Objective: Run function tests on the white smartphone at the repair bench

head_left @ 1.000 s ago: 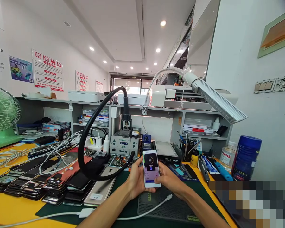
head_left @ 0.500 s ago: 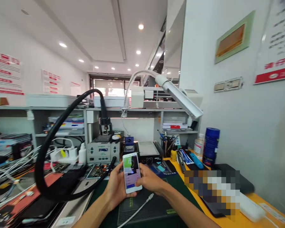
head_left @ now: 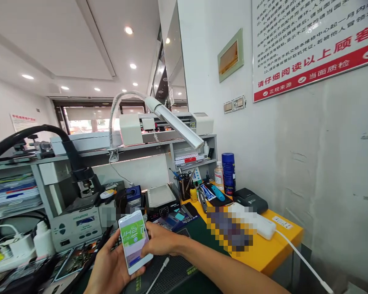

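Note:
A white smartphone [head_left: 134,234] with a lit screen of green, white and purple areas is held upright and slightly tilted over the dark work mat. My left hand [head_left: 108,261] cradles it from the left and below, the fingers wrapped behind its back. At the right edge is my right hand [head_left: 161,241], its thumb on the lower part of the screen and its other fingers curled at the side, partly hidden. Just below lies the loose white plug of a cable [head_left: 159,272], touched by neither hand.
A hot-air station [head_left: 78,228] with a thick black hose stands left. Behind the phone is a flat heating plate [head_left: 161,197]. A pen holder [head_left: 185,183], blue spray can [head_left: 228,173] and white power strip [head_left: 257,222] are right. A lamp [head_left: 174,122] overhangs the bench.
My view has swung to the right, so the bench contents sit further left. The phone stays in both hands, and its screen now shows a larger green area.

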Motion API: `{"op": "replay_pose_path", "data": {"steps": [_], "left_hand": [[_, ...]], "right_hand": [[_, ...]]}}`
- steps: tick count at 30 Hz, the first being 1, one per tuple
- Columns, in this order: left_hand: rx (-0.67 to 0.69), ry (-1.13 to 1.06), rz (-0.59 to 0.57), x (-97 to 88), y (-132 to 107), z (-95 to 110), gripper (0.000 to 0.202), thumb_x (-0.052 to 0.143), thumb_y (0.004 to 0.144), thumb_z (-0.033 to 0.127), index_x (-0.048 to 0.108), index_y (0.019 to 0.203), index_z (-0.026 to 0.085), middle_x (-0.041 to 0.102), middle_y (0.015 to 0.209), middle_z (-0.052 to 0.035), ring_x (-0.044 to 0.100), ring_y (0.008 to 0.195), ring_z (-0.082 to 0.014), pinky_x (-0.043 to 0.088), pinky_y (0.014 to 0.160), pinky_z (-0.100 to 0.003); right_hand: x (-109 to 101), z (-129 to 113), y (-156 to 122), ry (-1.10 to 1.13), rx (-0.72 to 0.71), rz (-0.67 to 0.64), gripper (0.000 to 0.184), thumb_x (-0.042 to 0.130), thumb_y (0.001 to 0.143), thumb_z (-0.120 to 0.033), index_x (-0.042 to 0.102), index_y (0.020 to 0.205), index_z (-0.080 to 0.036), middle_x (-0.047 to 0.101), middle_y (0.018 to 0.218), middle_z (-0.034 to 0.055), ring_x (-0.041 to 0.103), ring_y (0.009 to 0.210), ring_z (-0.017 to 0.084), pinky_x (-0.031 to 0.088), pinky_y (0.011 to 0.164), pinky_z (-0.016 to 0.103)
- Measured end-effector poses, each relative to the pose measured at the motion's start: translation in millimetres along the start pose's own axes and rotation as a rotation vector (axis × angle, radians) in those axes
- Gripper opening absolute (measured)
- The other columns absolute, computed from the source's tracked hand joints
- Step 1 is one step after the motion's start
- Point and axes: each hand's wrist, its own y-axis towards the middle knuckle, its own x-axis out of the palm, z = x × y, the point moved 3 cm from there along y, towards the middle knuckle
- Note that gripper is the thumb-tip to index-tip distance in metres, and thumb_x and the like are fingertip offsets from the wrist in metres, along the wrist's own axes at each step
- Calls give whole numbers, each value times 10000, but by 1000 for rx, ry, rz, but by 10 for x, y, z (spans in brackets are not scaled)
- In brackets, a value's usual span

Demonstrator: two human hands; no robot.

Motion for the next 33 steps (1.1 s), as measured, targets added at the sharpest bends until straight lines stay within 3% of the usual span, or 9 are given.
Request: {"op": "replay_pose_path", "data": {"steps": [7,17,23,29,33], "left_hand": [[4,44,38,-4,-2,-1,575,460,939,408,442,1407,75,739,876,-200,714,681,-363,561,591,-477],[4,33,44,13,10,-3,591,467,944,428,435,1423,82,735,974,-243,716,682,-352,562,581,-479],[-8,51,28,24,-4,-7,577,484,940,439,474,1380,66,735,933,-227,722,726,-370,563,594,-470],[-11,28,2,11,3,-31,480,508,930,432,558,1254,82,733,866,-184,694,634,-309,559,574,-451],[-20,43,-13,-25,61,-47,494,539,909,479,583,1210,90,727,852,-176,703,668,-322,562,583,-441]], "right_hand": [[-28,42,35,-9,31,35,696,739,414,-7,637,1073,-204,727,1014,5,659,1058,271,511,844,327],[-30,7,-11,-22,29,20,681,731,445,-16,656,1097,-198,729,1055,33,654,1074,273,504,830,311],[-33,73,36,-6,-6,20,600,703,475,-47,668,1056,-194,735,1023,30,666,1019,263,501,794,310],[-37,89,38,10,6,44,590,708,446,-47,669,1015,-196,734,975,15,672,975,248,490,784,306],[-29,70,22,28,22,60,586,707,438,-41,641,998,-201,717,910,-3,665,928,240,491,769,315]]}}
